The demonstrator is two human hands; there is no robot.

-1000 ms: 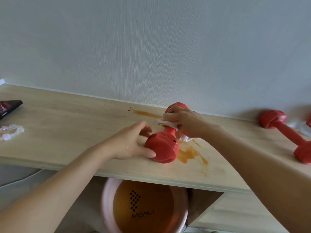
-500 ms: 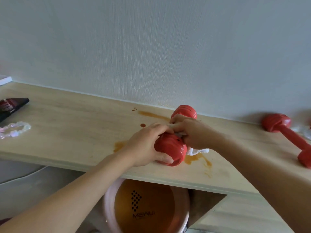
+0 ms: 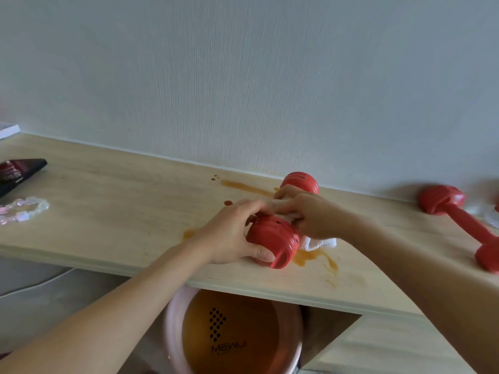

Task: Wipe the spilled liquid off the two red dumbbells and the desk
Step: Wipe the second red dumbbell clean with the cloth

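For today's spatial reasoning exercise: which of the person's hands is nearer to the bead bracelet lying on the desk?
Left. The left hand grips the dumbbell end on the side toward the bracelet; the right hand, with the cloth, lies beyond it.

Bare desk [image 3: 121,211] lies between the phone [image 3: 19,172] and near dumbbell [image 3: 272,238].

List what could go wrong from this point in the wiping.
The puddle lies close to the desk's front edge; a careless sweep of the cloth might push liquid over. The dumbbell held by the left hand also sits near that edge and could roll off if released.
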